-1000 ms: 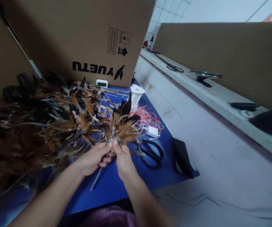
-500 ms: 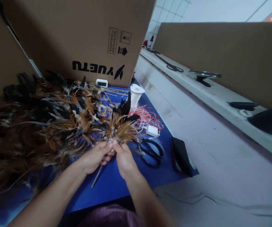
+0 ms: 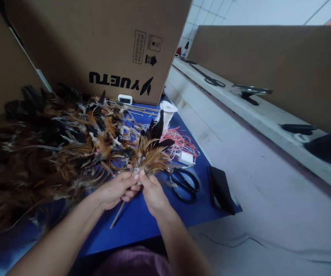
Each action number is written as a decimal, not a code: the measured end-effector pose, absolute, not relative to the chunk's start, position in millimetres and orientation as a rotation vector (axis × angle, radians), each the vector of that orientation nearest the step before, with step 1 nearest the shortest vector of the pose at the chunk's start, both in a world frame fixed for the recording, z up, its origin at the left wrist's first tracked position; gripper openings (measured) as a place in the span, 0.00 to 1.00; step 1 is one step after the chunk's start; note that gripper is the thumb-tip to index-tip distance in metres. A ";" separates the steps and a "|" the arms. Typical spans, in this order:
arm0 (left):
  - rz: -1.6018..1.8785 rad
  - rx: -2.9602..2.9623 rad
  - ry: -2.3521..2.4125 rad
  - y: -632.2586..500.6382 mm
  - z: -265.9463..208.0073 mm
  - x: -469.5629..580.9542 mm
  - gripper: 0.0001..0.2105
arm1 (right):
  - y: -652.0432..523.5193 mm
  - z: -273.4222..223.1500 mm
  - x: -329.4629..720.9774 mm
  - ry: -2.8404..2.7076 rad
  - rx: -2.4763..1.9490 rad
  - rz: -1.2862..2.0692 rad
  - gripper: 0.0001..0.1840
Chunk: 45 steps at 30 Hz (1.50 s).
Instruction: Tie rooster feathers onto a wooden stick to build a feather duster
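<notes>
Between my two hands is a bunch of feathers, brown and golden with black tips that point up and away. Its pale bound base sits at my fingertips. My left hand is closed around the lower part, thumb pressed at the base. From beneath it a thin stick sticks out toward me. My right hand pinches the same base from the other side, thumb against the left thumb. Fingers partly hide the binding. Black-handled scissors lie just right of my right hand, blades partly under feathers.
A large heap of feathers covers the table's left. Behind stand a cardboard box, a small white display and a white spool. Red and white strips, a white plug adapter and a phone lie right on the blue table.
The view has shifted very slightly. Both hands keep hold of the feather bunch at its base, with only a tiny shift of the fingers.
</notes>
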State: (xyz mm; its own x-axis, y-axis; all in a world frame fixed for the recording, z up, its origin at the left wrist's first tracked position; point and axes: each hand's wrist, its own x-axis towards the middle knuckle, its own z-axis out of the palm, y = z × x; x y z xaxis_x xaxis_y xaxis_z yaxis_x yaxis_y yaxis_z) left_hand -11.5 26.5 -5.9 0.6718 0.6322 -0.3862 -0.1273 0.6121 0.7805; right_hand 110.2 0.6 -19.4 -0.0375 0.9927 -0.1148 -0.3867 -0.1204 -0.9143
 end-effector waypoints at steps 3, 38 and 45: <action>0.468 0.779 0.695 25.8 -7.4 -11.5 0.18 | 1.0 -18.3 113.0 -0.893 -0.959 1.522 0.25; 0.526 0.820 0.693 23.8 -12.7 -6.1 0.17 | 11.8 -21.2 158.7 -1.515 -1.384 1.081 0.18; 0.562 0.814 0.781 22.4 -13.6 -1.6 0.16 | -19.0 36.7 153.4 -1.779 -1.628 0.217 0.10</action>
State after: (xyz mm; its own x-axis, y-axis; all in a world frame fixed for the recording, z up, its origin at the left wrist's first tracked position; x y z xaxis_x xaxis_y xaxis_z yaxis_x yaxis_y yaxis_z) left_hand -1.6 22.4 -13.6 0.5952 0.7027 -0.3899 -0.1470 0.5722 0.8068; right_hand 153.4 -19.0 36.7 0.0405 0.9246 0.3788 0.8062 0.1938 -0.5591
